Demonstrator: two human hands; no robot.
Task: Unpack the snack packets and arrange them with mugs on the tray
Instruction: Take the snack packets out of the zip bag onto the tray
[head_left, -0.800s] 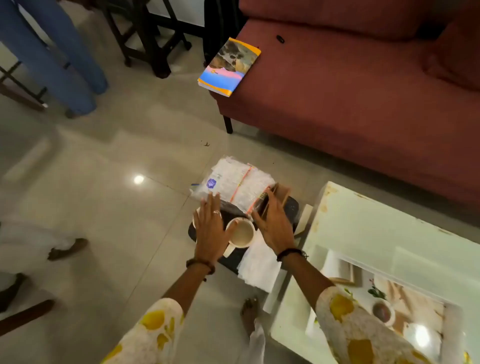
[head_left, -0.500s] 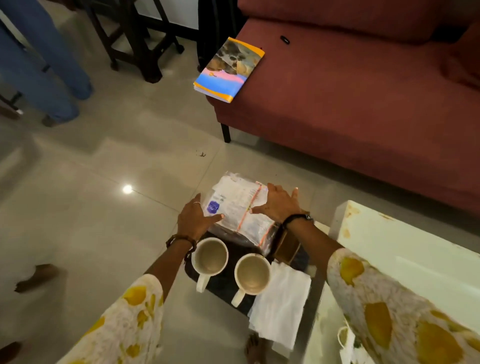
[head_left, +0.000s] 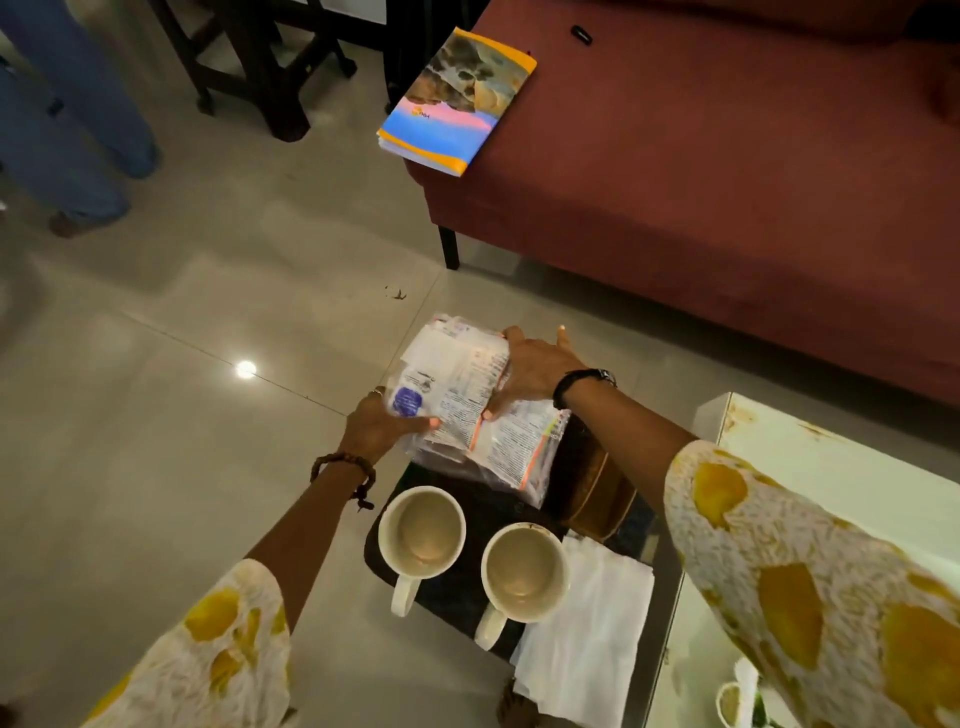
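Observation:
A clear plastic snack packet (head_left: 462, 395) with printed labels lies over the far end of a dark tray (head_left: 457, 587). My left hand (head_left: 382, 426) grips its left edge, thumb on top. My right hand (head_left: 530, 369) holds its far right side, fingers spread over it. Two cream mugs stand side by side on the tray nearer me, the left mug (head_left: 421, 530) and the right mug (head_left: 522, 571), both with handles toward me. A brown packet (head_left: 592, 488) sits on the tray's right end, partly under the clear one.
A white paper napkin (head_left: 587, 629) lies right of the mugs, on the glass table (head_left: 831, 483) with white frame. A maroon sofa (head_left: 727, 171) with a colourful book (head_left: 457, 104) stands beyond. A person's legs in blue jeans (head_left: 67, 119) are at far left, by dark furniture legs (head_left: 270, 78).
My hands moved from above the mugs forward onto the clear packet and took hold of it at both sides. The camera view tilted down and closer.

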